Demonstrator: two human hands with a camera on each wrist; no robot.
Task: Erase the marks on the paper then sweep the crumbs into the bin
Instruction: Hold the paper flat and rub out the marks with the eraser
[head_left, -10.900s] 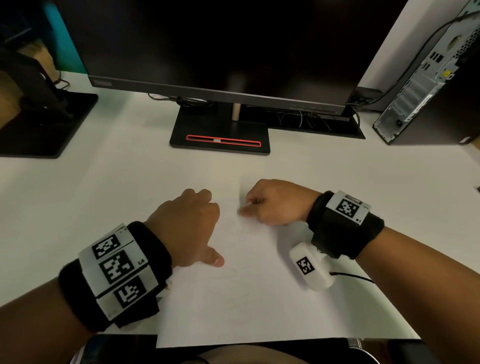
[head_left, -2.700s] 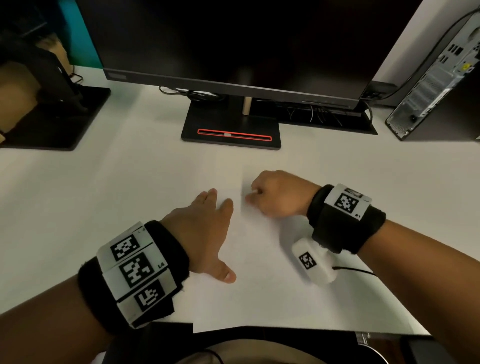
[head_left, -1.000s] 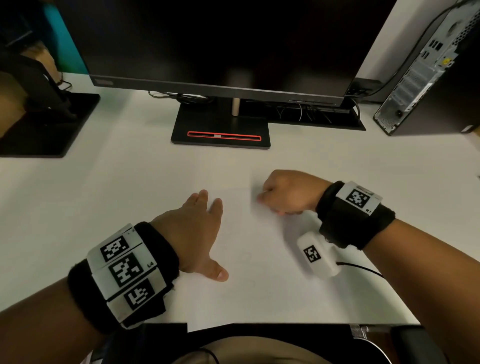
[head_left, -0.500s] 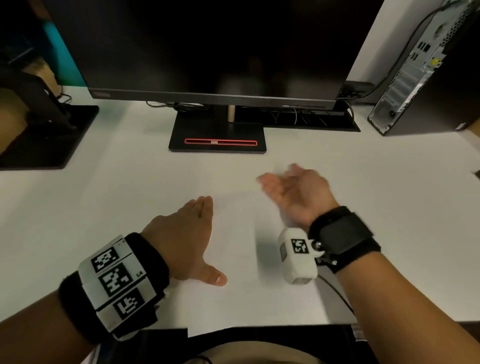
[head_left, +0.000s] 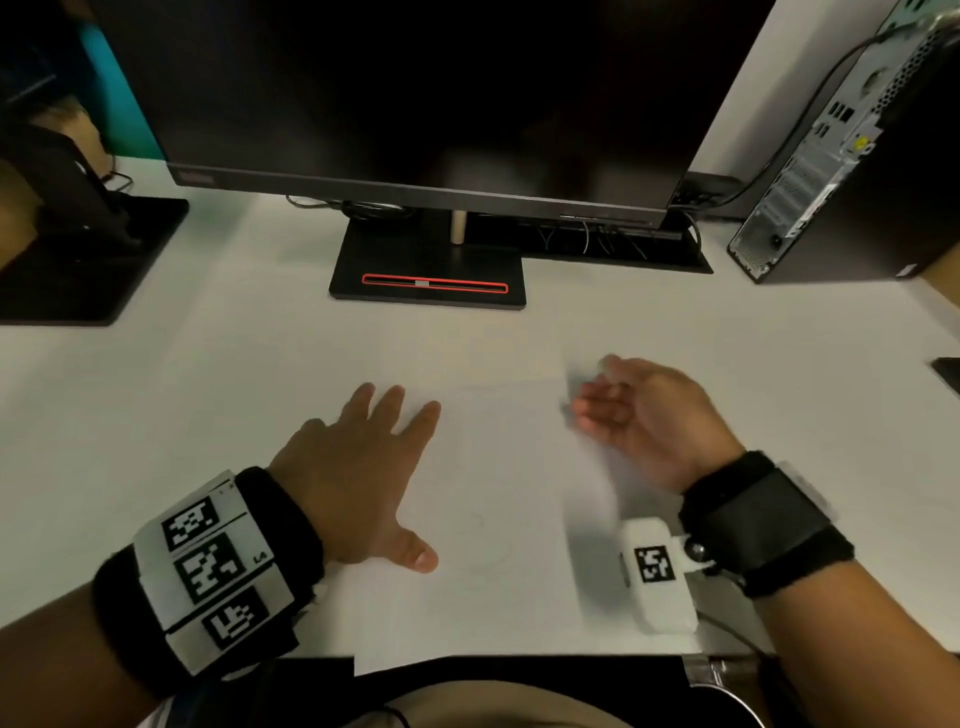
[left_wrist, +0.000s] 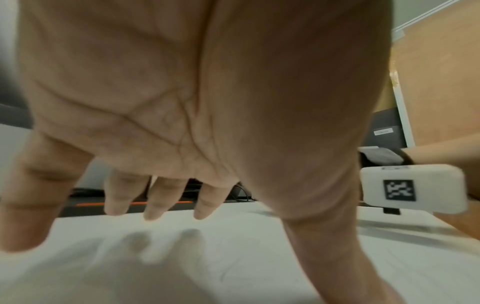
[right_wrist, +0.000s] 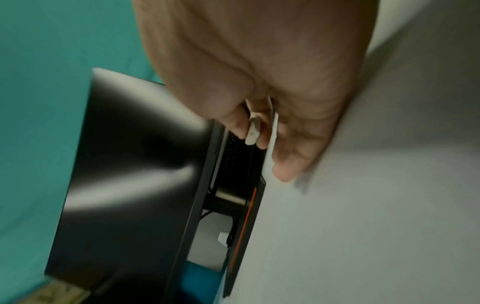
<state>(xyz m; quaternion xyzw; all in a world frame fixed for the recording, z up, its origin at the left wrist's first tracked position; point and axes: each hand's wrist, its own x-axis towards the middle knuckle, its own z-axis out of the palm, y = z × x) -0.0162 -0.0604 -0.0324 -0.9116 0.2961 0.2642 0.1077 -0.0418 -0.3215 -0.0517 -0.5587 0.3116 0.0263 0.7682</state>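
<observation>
Paper lies thin, light and prone to slide on the surface in front of the monitor, so keep your left hand flat-fingered on it while your right hand pinches the small eraser.

the white desk lies open to the left of the left hand and to the right of the right hand, and in the strip between the hands over the paper. ahead, the monitor base and the low screen edge block the way. a black stand closes the far left, a computer tower the far right.
</observation>
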